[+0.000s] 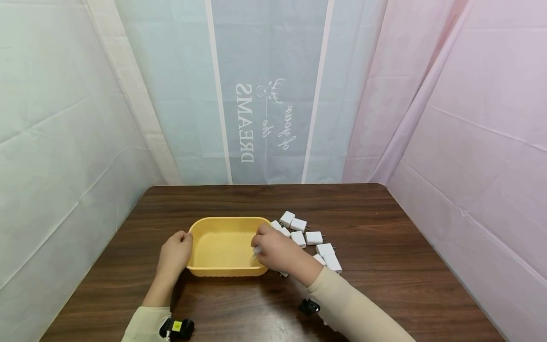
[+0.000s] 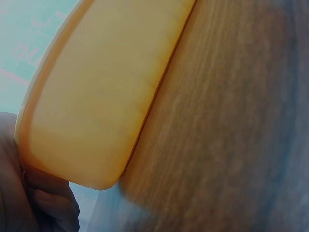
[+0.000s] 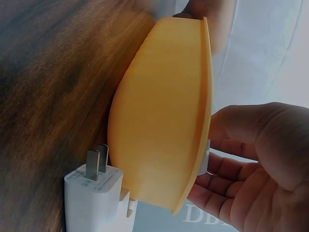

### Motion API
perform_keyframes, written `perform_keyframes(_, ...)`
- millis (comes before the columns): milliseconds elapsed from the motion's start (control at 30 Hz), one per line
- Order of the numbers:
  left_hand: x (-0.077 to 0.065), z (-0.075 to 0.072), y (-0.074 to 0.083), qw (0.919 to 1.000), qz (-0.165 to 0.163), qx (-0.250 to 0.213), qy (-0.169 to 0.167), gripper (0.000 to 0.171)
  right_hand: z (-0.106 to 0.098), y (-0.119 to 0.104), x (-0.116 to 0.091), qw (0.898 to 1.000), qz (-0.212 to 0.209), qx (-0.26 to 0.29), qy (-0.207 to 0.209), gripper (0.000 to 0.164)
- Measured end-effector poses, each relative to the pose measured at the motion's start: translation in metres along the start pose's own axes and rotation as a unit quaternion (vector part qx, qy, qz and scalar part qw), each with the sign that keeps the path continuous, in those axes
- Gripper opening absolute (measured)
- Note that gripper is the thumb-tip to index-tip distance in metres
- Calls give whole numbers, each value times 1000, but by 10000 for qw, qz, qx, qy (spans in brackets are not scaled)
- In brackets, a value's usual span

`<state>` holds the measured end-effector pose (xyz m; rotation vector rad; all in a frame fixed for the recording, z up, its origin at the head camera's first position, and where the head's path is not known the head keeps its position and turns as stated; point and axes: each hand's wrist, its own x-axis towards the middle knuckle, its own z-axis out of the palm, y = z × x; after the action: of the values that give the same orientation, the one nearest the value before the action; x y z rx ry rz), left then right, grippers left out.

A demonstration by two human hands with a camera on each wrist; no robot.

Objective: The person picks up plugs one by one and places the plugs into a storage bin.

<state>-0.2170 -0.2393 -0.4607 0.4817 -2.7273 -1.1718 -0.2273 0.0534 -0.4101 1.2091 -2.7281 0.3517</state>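
A yellow plastic basin sits on the table, its inside bare where it shows. At its left end my left hand grips the rim, thumb on top and fingers curled beneath, as the left wrist view shows. Over the right end of the basin my right hand pinches a white plug adapter, prongs pointing down. Only a sliver of that white adapter shows in the right wrist view, behind the rim. Several more white plug adapters lie loosely beside the basin, some partly hidden by my right arm.
The brown wood-grain table extends around the basin on all sides. A printed curtain hangs at its back edge, with pale cloth on the sides. One upright adapter stands close to the basin's wall.
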Motion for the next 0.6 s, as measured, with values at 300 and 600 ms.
perform_keyframes(300, 0, 2, -1, 10000, -12, -29, 31, 46, 4, 0, 3, 9997, -152, -131, -124, 23)
perform_keyframes(600, 1, 2, -2, 10000, 4, -25, 23, 47, 10, 1, 5, 9995, -148, -171, -219, 20)
